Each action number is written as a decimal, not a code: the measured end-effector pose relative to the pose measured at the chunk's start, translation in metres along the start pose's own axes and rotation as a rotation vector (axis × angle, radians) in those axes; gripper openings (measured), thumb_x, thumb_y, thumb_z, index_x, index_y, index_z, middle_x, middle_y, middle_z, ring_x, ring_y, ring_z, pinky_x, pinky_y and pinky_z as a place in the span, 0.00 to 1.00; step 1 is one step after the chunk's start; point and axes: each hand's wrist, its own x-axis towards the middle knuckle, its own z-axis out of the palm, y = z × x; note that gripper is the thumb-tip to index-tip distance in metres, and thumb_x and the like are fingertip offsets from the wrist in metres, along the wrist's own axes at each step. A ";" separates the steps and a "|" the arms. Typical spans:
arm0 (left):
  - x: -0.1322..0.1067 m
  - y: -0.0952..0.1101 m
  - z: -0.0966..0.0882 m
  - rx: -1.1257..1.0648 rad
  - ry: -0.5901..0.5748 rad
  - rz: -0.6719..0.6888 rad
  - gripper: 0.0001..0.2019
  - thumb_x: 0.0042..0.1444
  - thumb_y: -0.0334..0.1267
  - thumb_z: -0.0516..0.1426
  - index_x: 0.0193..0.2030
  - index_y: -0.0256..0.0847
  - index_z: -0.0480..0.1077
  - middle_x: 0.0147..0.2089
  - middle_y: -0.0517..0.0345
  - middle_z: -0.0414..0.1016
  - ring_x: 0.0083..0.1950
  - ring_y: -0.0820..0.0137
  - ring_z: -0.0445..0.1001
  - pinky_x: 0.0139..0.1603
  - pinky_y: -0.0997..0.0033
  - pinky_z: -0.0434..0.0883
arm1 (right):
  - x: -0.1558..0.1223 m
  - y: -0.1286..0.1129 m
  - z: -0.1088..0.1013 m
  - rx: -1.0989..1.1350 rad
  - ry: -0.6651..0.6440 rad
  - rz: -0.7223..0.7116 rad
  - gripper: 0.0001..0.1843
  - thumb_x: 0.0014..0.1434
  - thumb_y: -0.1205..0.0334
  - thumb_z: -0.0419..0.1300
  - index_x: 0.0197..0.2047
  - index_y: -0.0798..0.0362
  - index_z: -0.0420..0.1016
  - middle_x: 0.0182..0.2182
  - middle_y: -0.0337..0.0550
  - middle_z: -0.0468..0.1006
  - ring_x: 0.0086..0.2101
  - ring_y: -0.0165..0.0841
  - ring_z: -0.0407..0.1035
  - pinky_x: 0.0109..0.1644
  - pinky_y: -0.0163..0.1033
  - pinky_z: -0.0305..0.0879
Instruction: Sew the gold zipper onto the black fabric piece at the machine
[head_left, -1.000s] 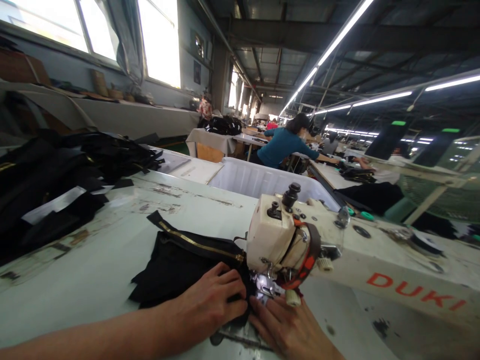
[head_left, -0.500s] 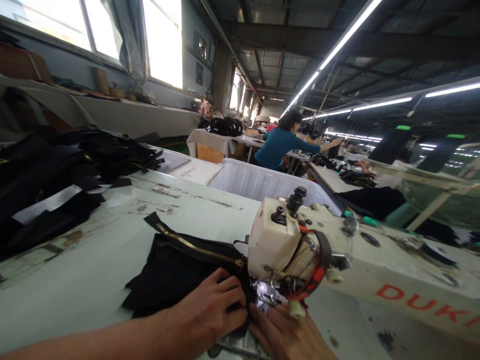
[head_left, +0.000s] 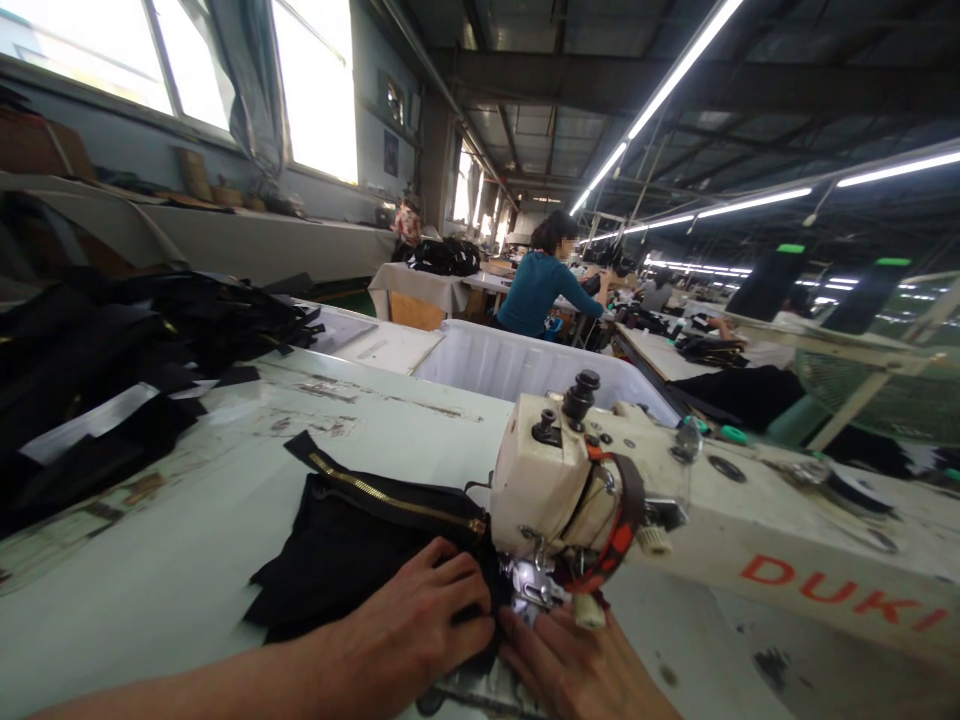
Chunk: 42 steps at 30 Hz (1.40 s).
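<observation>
A black fabric piece point(head_left: 345, 570) lies on the table, its right end at the lit presser foot point(head_left: 534, 585) of the sewing machine point(head_left: 555, 480). Along its upper edge runs a gold-toothed zipper point(head_left: 375, 490), with the slider near the machine head. My left hand point(head_left: 420, 620) rests on the fabric left of the foot, fingers curled and pressing it down. Just right of and below the foot, my right hand point(head_left: 566, 655) is closed at the fabric's edge, fingers bent together. Part of its grip is hidden by the machine and its own fingers.
Black pieces with zippers form a heap point(head_left: 150, 350) on the left of the table point(head_left: 187, 560). A white plastic bin point(head_left: 510, 360) stands behind the machine. Farther back, a co-worker in a teal top point(head_left: 536, 290) sits at another table.
My hands and the fabric hold nearly the same place. The camera view has shifted slightly. The co-worker has drawn in an outstretched arm and faces their table.
</observation>
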 end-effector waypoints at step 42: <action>0.000 0.001 -0.009 -0.058 -0.047 -0.044 0.05 0.66 0.31 0.54 0.44 0.42 0.71 0.46 0.58 0.74 0.47 0.67 0.69 0.51 0.64 0.59 | -0.013 0.001 -0.004 0.013 0.114 0.151 0.18 0.73 0.60 0.45 0.42 0.53 0.76 0.24 0.36 0.79 0.24 0.28 0.74 0.33 0.40 0.57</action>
